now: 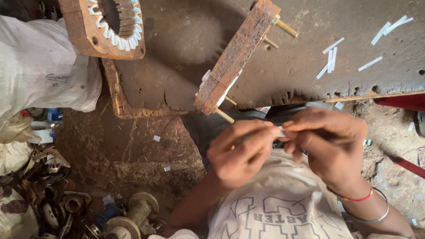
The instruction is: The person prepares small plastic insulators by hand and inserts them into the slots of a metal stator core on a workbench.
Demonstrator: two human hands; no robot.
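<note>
Centre frame, above pale shirt: left hand (240,156) and right hand (327,146) pinching small white paper strip (280,133) together, seemingly folding. Rusty stator core (231,59) upright just above, likely awaiting careful slot insertion.

Open desk (190,29) surface lies at upper centre, between the rusty stator core (106,8) at upper left and the upright rusty core (234,54) with brass bolts. White paper strips (333,56) scatter the upper right. A white sack (20,70) blocks the left; metal scrap (69,209) crowds the lower left.
</note>
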